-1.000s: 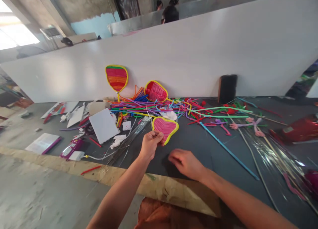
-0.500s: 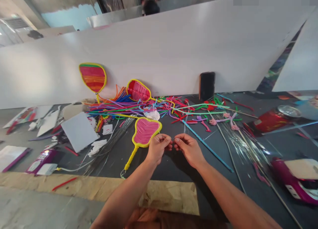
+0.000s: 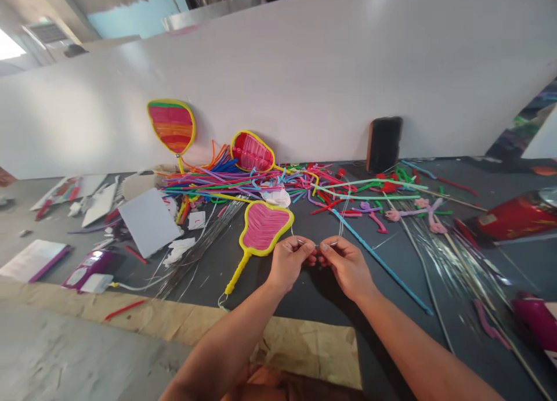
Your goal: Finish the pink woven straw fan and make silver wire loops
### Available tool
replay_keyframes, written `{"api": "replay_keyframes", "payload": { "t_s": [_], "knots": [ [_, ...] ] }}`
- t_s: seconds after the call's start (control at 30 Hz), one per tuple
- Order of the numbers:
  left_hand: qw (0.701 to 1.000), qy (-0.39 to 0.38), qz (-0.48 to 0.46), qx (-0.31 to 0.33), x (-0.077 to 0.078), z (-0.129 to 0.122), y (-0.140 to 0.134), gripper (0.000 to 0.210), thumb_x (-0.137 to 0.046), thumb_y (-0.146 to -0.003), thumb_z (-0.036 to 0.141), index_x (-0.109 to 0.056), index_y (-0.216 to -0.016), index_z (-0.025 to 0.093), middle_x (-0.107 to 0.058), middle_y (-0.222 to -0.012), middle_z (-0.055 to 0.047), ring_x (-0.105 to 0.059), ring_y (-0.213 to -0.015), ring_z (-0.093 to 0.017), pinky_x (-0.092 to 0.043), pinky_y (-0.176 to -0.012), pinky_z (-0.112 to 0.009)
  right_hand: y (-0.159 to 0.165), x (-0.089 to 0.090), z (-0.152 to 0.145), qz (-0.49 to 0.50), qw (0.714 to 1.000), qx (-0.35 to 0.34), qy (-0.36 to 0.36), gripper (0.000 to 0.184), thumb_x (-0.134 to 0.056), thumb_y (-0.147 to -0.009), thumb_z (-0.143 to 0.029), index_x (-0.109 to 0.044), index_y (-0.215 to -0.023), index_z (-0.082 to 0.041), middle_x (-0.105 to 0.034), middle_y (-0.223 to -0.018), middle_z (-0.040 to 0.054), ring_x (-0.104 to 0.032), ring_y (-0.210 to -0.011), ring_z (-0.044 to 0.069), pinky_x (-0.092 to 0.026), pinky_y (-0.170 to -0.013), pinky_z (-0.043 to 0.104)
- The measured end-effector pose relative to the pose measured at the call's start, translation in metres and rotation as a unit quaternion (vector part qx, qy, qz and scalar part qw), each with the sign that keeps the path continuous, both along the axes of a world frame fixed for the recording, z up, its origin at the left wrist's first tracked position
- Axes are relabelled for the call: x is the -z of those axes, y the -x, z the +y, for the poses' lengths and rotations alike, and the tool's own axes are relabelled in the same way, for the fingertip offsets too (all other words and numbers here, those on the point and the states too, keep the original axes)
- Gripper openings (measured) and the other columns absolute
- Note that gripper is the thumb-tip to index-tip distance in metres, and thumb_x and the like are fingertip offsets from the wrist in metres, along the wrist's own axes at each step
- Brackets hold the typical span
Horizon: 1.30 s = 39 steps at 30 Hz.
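Note:
My left hand [image 3: 290, 262] and my right hand [image 3: 346, 264] meet above the black tabletop, fingertips almost touching. Each is closed in a pinch on a thin silvery wire [image 3: 333, 244], partly hidden by the fingers. Fine pale strands [image 3: 347, 201] rise in a loop behind my right hand. Just left of my left hand lies a pink fan-shaped piece [image 3: 266, 227] with a yellow fuzzy rim and a twisted yellow handle. A blue pipe cleaner [image 3: 378, 256] runs diagonally on the right of my right hand.
Behind my hands spreads a heap of coloured pipe cleaners [image 3: 209, 186]. Two more yellow-rimmed pieces [image 3: 172, 125] and a phone [image 3: 384, 144] lean on the white panel [image 3: 296, 82]. Thin wires [image 3: 439, 256] and a red can [image 3: 513, 220] lie right; a white card [image 3: 149, 222] lies left.
The view has turned slightly left and come a little closer, so things sit farther right. My hands stay pinched together, and the silvery wire between their fingers now shows more plainly.

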<state>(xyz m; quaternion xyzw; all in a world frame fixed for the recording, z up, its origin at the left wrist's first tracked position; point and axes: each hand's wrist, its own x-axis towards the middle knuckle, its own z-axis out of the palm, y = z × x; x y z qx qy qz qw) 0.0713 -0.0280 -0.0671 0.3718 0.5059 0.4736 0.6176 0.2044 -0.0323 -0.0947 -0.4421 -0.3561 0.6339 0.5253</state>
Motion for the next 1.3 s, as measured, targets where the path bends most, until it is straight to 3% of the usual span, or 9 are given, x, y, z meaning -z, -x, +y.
{"api": "replay_keyframes", "payload": {
  "t_s": [0.17, 0.3, 0.43, 0.53, 0.67, 0.8, 1.0, 1.3],
  "knots": [
    [0.995, 0.033, -0.094, 0.000, -0.004, -0.003, -0.001, 0.036, -0.078, -0.056, 0.041, -0.058, -0.065, 0.013, -0.058, -0.057, 0.001, -0.054, -0.048, -0.008, -0.045, -0.049, -0.021, 0.005, -0.004, -0.003, 0.063, 0.998, 0.008, 0.016, 0.022, -0.077, -0.063, -0.034, -0.067, -0.076, -0.019, -0.064, -0.065, -0.0016, -0.057, -0.058, 0.012, -0.045, -0.056, 0.026],
    [0.985, 0.068, -0.157, 0.015, -0.004, -0.007, -0.003, 0.037, -0.081, -0.053, 0.040, -0.057, -0.064, 0.013, -0.055, -0.053, 0.002, -0.052, -0.047, -0.007, -0.044, -0.048, -0.020, 0.003, -0.003, -0.006, 0.004, 0.999, 0.014, -0.040, 0.016, -0.074, -0.067, -0.032, -0.068, -0.076, -0.021, -0.065, -0.071, -0.0006, -0.058, -0.063, 0.014, -0.047, -0.060, 0.028],
    [0.985, 0.075, -0.148, 0.043, -0.005, -0.009, -0.004, 0.040, -0.078, -0.056, 0.044, -0.059, -0.067, 0.012, -0.059, -0.057, 0.000, -0.052, -0.046, -0.007, -0.044, -0.049, -0.021, -0.001, 0.003, -0.009, -0.087, 0.990, 0.034, -0.106, 0.012, -0.070, -0.072, -0.032, -0.068, -0.076, -0.021, -0.066, -0.077, 0.0010, -0.058, -0.067, 0.014, -0.048, -0.063, 0.028],
    [0.995, 0.006, -0.093, 0.040, -0.007, -0.010, -0.004, 0.037, -0.075, -0.062, 0.045, -0.060, -0.069, 0.012, -0.060, -0.059, 0.000, -0.053, -0.048, -0.007, -0.043, -0.051, -0.021, 0.001, 0.006, -0.009, -0.079, 0.988, 0.056, -0.118, 0.016, -0.070, -0.072, -0.036, -0.067, -0.076, -0.020, -0.067, -0.078, 0.0025, -0.058, -0.067, 0.015, -0.049, -0.063, 0.029],
    [0.994, -0.091, -0.029, 0.048, -0.011, -0.008, -0.001, 0.028, -0.071, -0.069, 0.038, -0.062, -0.074, 0.012, -0.063, -0.063, -0.001, -0.055, -0.055, -0.008, -0.043, -0.057, -0.021, 0.005, -0.002, -0.007, 0.037, 0.994, 0.063, -0.085, 0.017, -0.075, -0.068, -0.035, -0.066, -0.073, -0.022, -0.068, -0.078, 0.0008, -0.059, -0.065, 0.012, -0.051, -0.062, 0.026],
    [0.990, -0.092, -0.093, 0.048, -0.018, -0.002, 0.012, 0.033, -0.078, -0.064, 0.031, -0.064, -0.089, 0.014, -0.067, -0.079, -0.003, -0.062, -0.071, -0.012, -0.047, -0.068, -0.023, 0.003, -0.016, -0.008, 0.145, 0.989, 0.036, 0.001, 0.020, -0.081, -0.061, -0.032, -0.065, -0.067, -0.022, -0.069, -0.075, -0.0015, -0.062, -0.061, 0.008, -0.052, -0.057, 0.018],
    [0.968, -0.073, -0.238, 0.021, -0.029, 0.007, 0.033, 0.032, -0.070, -0.074, 0.032, -0.064, -0.099, 0.014, -0.069, -0.088, -0.007, -0.066, -0.078, -0.017, -0.052, -0.076, -0.032, 0.001, -0.023, -0.012, 0.182, 0.982, 0.007, 0.059, 0.024, -0.085, -0.055, -0.028, -0.064, -0.064, -0.020, -0.070, -0.072, -0.0018, -0.064, -0.059, 0.007, -0.053, -0.054, 0.012],
    [0.960, -0.068, -0.272, 0.003, -0.032, 0.006, 0.032, 0.022, -0.073, -0.070, 0.019, -0.062, -0.089, 0.015, -0.065, -0.077, 0.000, -0.064, -0.064, -0.010, -0.057, -0.064, -0.026, 0.005, -0.025, -0.017, 0.210, 0.975, -0.025, 0.075, 0.022, -0.084, -0.056, -0.025, -0.065, -0.064, -0.019, -0.070, -0.070, -0.0007, -0.064, -0.057, 0.007, -0.054, -0.052, 0.012]
  ]
}}
